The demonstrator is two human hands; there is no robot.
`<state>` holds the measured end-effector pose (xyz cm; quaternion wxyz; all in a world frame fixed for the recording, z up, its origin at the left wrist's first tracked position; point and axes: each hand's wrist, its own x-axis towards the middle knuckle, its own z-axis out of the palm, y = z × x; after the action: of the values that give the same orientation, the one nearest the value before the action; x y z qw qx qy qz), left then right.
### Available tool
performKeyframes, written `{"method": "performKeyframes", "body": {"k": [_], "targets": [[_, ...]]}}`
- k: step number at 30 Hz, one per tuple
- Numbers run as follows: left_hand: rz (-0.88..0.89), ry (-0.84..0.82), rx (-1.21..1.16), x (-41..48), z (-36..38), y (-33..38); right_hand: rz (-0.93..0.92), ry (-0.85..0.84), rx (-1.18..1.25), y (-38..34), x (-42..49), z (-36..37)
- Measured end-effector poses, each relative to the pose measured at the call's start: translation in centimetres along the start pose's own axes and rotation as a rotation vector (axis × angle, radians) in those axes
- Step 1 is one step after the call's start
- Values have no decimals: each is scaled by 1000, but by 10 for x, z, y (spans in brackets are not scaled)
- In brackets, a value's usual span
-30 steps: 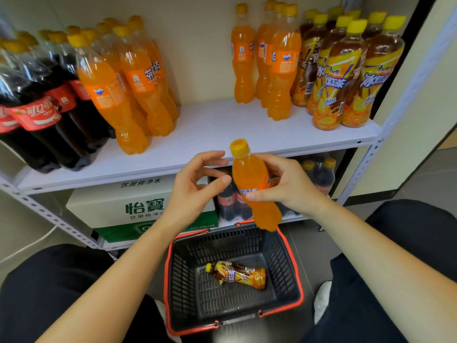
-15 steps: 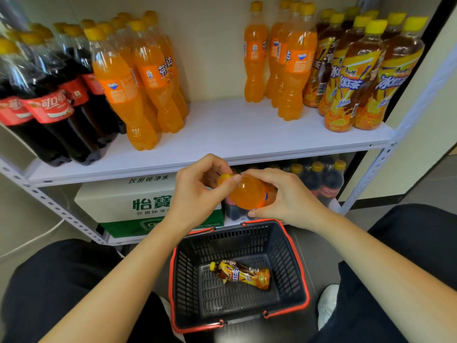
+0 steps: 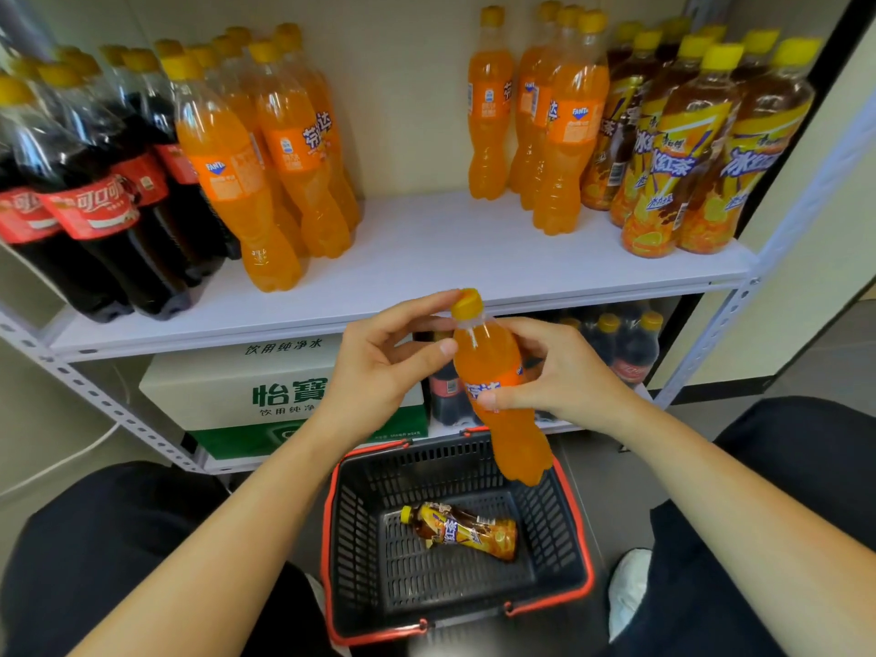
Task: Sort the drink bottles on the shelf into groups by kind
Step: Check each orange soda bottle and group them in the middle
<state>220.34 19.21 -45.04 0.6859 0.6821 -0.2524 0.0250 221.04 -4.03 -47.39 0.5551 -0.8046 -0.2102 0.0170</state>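
Note:
A small orange soda bottle (image 3: 497, 395) with a yellow cap stands nearly upright in front of the shelf edge, above the basket. My right hand (image 3: 559, 372) grips its labelled middle. My left hand (image 3: 384, 367) touches it at the neck and cap with thumb and fingertips. On the white shelf (image 3: 426, 248) stand cola bottles (image 3: 90, 192) at the left, big orange soda bottles (image 3: 256, 154) beside them, more orange soda bottles (image 3: 545, 116) right of centre, and iced tea bottles (image 3: 701, 144) at the far right.
A black basket with a red rim (image 3: 332, 514) sits on the floor between my knees, holding one small iced tea bottle (image 3: 464, 531) on its side. The lower shelf carries a white and green water carton (image 3: 227, 395) and small cola bottles (image 3: 625, 348).
Half a second ago the small orange bottle lay sideways between both hands. It now stands upright again with its cap up, and my left fingers have shifted to the neck.

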Motion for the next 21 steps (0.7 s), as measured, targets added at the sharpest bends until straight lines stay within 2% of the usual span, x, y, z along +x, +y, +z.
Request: {"method": "performKeyframes", "body": {"k": [3,7,12,17,21], "targets": [[-113,-80,94,-2,4,-7,38,102,114,-1,1,-2],[-290,-243,167,-8,13,-22,124,260,384,-3,4,-5],[-335,-402,198,-16,17,-32,226,405,535,-10,5,-15],[-274,-270,78,-17,24,-32,324,421,578,-11,5,-26],[-232,-72,-146,-14,31,-28,358,205,658,-6,3,-38]]}}
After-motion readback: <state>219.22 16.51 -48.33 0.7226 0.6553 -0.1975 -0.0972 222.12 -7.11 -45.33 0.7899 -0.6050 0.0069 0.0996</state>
